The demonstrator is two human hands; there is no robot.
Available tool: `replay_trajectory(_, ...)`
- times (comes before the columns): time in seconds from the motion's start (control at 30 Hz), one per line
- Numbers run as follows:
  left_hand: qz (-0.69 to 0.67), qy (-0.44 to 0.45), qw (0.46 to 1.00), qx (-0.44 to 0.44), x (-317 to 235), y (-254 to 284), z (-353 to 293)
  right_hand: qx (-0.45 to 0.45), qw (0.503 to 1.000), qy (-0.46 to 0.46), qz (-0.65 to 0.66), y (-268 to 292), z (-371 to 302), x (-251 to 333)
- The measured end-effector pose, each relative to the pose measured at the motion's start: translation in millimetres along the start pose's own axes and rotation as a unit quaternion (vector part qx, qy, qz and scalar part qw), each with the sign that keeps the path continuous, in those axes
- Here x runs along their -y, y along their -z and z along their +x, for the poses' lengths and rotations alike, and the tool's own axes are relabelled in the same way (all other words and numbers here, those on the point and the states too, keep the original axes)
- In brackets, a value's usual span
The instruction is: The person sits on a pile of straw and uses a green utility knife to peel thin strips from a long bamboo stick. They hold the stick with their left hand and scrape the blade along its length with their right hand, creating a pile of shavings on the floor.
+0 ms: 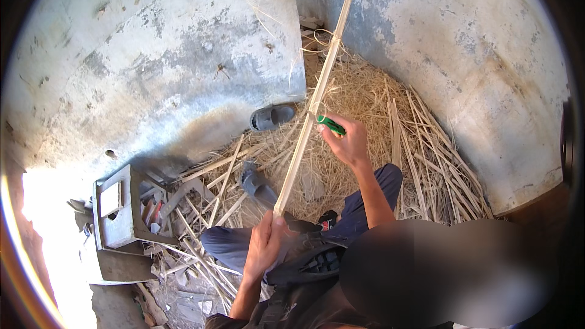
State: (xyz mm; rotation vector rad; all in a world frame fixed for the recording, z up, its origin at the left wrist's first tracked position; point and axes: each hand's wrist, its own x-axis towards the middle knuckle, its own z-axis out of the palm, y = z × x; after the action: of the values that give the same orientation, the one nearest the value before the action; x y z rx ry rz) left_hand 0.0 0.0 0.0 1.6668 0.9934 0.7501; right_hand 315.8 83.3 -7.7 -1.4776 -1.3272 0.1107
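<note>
A long pale strip of split wood or bamboo (297, 159) slants up and away from my lap, its far end raised toward the wall corner. Around its near end, my left hand (264, 245) is closed. Partway along the strip, my right hand (349, 142) grips a green-handled knife (331, 125), its tip against or very close to the strip's right side. Thin curled shavings (329, 92) hang from the strip just beyond the knife. The blade itself is mostly hidden.
Shavings (359, 85) cover the floor ahead of me, with many loose strips (442, 167) piled at the right. Two grey clogs (272, 117) lie near the left wall (152, 55). A worn box-like stand (119, 207) holding odds and ends is at the left.
</note>
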Motion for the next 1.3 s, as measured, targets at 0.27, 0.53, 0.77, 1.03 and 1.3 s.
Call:
replay_trajectory(0.27,0.020,0.019,1.000,-0.005,4.9,-4.5,-10.0,-0.007,0.998,-0.055,-0.041,-2.2,11.3,-8.7)
replay_trajectory(0.53,0.002,0.032,0.999,0.013,15.9,-2.4,-24.5,-0.001,0.987,-0.153,-0.040,-0.9,35.7,-48.4)
replay_trajectory(0.77,0.020,0.054,0.998,0.039,36.6,0.5,-34.9,-0.034,0.977,-0.202,-0.063,4.4,52.8,-75.3)
replay_trajectory(1.03,-0.090,0.112,0.986,0.078,52.1,3.3,-35.1,0.017,0.958,-0.250,0.142,11.3,50.6,-95.2)
replay_trajectory(1.3,-0.107,0.092,0.988,0.061,47.4,0.3,-19.3,-0.002,0.960,-0.205,0.191,13.5,21.5,-78.0)
